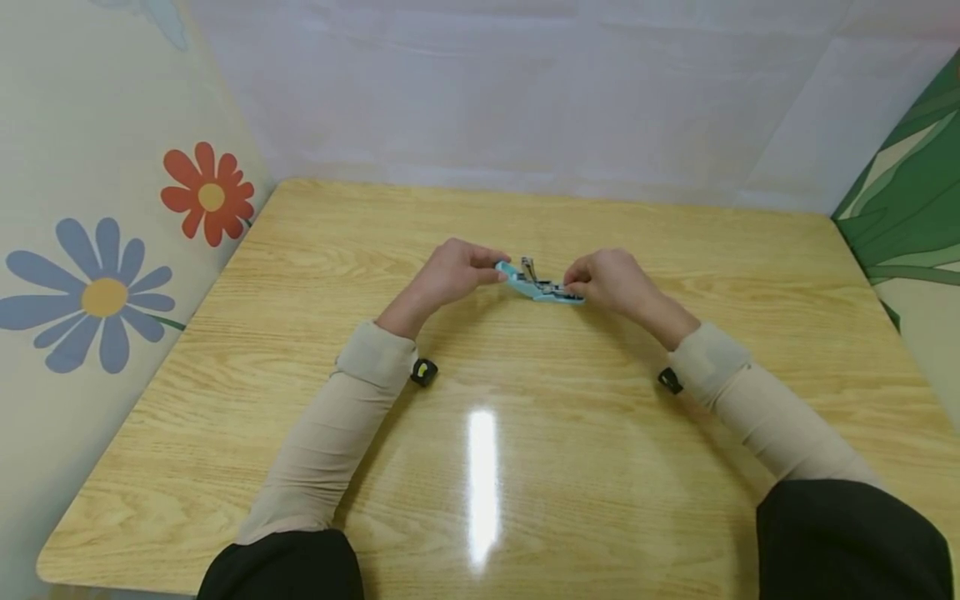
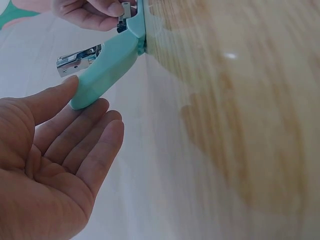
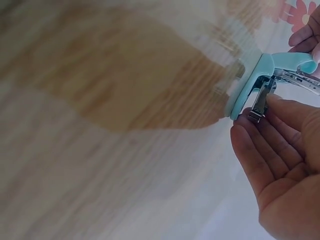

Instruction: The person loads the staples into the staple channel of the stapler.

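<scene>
"On the far half of the bench, how does the stapler sit?"

"Between the two arms, with its base seeming to rest there. The left grip pinches the end of the turquoise cover; the right grip pinches the metal rail toward the other end."

"So what would you call done?"

"The unfolding, I'd judge. The cover is tipped well back from the base, and a metal arm juts up near the middle."

"And what's left?"

"The work at the rail looks unfinished to me, since it is pinched. The cover isn't down over it yet either."

"Any staples loaded?"

"I can't tell: the right grip hides part of the rail, and the rest shows too little. I'd put it about midway."
</scene>
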The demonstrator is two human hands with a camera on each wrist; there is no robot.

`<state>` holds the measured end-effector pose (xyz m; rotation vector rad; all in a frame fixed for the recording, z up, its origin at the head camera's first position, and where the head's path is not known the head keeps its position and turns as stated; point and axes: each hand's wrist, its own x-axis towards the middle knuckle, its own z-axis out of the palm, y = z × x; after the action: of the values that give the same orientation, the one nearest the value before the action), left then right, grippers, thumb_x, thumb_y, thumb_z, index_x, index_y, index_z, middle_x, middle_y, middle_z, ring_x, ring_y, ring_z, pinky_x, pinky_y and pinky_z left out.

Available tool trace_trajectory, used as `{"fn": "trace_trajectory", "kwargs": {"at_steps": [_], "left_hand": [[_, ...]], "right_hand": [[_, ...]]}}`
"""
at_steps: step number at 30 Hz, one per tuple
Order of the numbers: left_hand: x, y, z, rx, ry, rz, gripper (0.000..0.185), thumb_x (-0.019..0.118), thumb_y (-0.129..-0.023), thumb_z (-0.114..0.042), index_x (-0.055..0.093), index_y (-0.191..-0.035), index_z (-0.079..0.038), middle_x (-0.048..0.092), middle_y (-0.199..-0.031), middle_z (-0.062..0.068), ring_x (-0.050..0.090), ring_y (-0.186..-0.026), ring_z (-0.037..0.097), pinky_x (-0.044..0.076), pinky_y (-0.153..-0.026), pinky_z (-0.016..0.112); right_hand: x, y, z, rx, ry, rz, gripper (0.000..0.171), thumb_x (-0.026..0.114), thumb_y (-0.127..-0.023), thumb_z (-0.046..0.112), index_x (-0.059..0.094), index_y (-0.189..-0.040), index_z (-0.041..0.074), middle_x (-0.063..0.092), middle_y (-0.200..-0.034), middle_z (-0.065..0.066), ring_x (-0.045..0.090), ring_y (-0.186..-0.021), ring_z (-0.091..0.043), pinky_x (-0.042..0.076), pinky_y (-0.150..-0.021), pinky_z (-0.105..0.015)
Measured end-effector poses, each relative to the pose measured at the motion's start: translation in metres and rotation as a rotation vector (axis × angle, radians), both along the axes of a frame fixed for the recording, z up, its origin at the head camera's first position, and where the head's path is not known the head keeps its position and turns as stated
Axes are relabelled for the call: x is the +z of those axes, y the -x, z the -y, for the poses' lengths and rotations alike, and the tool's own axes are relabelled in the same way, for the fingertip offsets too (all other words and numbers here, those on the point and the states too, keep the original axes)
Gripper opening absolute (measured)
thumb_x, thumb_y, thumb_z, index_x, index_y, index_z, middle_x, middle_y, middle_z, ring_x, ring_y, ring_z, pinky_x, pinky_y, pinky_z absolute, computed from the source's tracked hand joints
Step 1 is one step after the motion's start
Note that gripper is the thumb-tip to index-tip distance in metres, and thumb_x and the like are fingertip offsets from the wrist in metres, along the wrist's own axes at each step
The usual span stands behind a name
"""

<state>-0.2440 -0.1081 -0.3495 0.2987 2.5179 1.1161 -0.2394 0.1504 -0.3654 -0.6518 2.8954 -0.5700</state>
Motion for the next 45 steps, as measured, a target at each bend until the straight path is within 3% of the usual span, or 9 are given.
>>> {"fn": "trace_trajectory", "kwargs": {"at_steps": [36,45], "left_hand": [[-0.001,0.002,-0.001,0.004,-0.002,0.000,0.039,0.064,-0.095,-0.035,0.063,-0.133,-0.026,0.061,-0.138,0.000,0.055,-0.129,0.020,0.050,-0.100,0.043],[-0.002,0.001,-0.003,0.004,0.007,-0.017,0.038,0.065,-0.095,-0.034,0.064,-0.132,-0.025,0.064,-0.134,0.000,0.059,-0.121,0.018,0.052,-0.094,0.040]], "right_hand": [[-0.002,0.000,-0.002,-0.007,-0.005,0.009,0.017,0.066,-0.095,0.021,0.077,-0.105,0.012,0.077,-0.102,-0.005,0.072,-0.091,-0.021,0.056,-0.084,-0.040],[-0.005,-0.002,-0.011,-0.029,0.044,0.020,0.018,0.067,-0.094,0.018,0.077,-0.106,0.009,0.076,-0.104,-0.008,0.071,-0.094,-0.023,0.056,-0.085,-0.041]]}}
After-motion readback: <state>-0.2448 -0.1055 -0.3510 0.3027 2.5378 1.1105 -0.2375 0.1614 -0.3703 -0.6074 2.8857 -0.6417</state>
